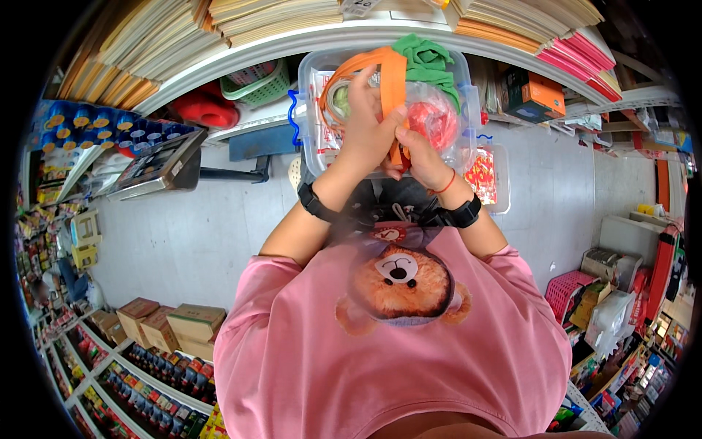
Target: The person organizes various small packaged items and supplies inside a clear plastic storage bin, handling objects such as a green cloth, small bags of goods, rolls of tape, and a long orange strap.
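Over a clear plastic bin (pixel 309 150), both of my hands are on a wide orange ribbon (pixel 393 77). My left hand (pixel 363 128) holds it, thumb across the band and one finger pointing away from me. The ribbon loops from there over the bin's left side. Close beside it, my right hand (pixel 425 157) is closed, its thumb and fingertips at the ribbon's lower part; some fingers are hidden. Inside the bin, a bunched green cloth (pixel 425 60) lies at the far right. Something red in a clear plastic bag (pixel 433 126) sits near my right hand.
Shelves with stacked paper (pixel 157 51) run along the far side. A green basket (pixel 257 82) and a red object (pixel 208 110) sit left of the bin. A scale (pixel 157 172) stands at left, an orange box (pixel 537 95) at right. Cardboard boxes (pixel 196 322) lie at lower left.
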{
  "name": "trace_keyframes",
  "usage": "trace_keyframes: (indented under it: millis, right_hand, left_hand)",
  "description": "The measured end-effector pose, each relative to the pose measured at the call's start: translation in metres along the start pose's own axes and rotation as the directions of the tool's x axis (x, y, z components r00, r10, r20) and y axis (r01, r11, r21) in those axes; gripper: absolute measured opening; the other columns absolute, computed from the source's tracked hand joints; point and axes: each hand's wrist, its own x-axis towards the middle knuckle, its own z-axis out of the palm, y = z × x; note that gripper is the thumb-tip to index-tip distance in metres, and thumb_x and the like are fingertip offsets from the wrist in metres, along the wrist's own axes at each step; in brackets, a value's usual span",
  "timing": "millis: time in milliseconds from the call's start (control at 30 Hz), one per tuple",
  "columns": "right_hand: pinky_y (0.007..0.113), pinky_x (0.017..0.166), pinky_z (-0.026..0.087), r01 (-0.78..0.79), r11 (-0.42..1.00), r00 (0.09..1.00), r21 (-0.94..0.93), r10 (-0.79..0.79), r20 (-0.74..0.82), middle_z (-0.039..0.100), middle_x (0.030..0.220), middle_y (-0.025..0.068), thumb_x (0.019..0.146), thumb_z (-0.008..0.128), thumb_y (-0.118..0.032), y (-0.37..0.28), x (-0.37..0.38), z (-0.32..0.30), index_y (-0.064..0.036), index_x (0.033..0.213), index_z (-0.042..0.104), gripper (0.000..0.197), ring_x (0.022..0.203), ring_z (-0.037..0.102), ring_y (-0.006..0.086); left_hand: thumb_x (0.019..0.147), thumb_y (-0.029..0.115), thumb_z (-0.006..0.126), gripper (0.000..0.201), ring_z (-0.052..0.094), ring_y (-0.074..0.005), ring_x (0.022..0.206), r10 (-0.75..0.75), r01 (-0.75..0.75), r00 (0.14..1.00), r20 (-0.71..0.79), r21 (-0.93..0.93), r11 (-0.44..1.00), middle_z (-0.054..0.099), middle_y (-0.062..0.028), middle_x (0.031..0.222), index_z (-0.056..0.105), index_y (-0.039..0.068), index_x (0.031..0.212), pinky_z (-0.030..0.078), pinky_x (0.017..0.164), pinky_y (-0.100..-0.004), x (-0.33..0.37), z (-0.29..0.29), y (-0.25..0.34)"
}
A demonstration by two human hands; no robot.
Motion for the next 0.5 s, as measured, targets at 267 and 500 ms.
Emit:
trace_keyframes:
  millis: [267,500]
  right_hand:
    - [0.027,0.045,0.035,0.019,0.999,0.993,0.043,-0.024,0.117,0.053,0.064,0.0057,0.097,0.038,-0.041,-0.018,-0.007,-0.001,-0.0015,0.083,0.055,0.045,0.046,0.044,0.0150]
    - [0.027,0.044,0.033,0.158,0.966,0.970,0.204,-0.190,0.150,0.049,0.061,0.0046,0.095,0.040,-0.045,-0.033,-0.015,-0.005,-0.0015,0.088,0.054,0.046,0.045,0.043,0.0144]
  left_hand:
    - [0.098,0.014,0.042,0.032,0.062,-0.0166,0.099,-0.395,0.463,0.823,0.407,-0.079,0.883,0.065,-0.0110,0.109,0.060,-0.003,0.119,0.048,0.087,-0.0287,0.008,-0.024,0.026]
    - [0.091,0.006,0.052,0.027,0.057,-0.0214,0.100,-0.339,0.283,0.799,0.497,0.187,0.941,0.064,-0.0083,0.103,0.062,0.001,0.116,0.045,0.087,-0.0338,0.008,-0.028,0.021]
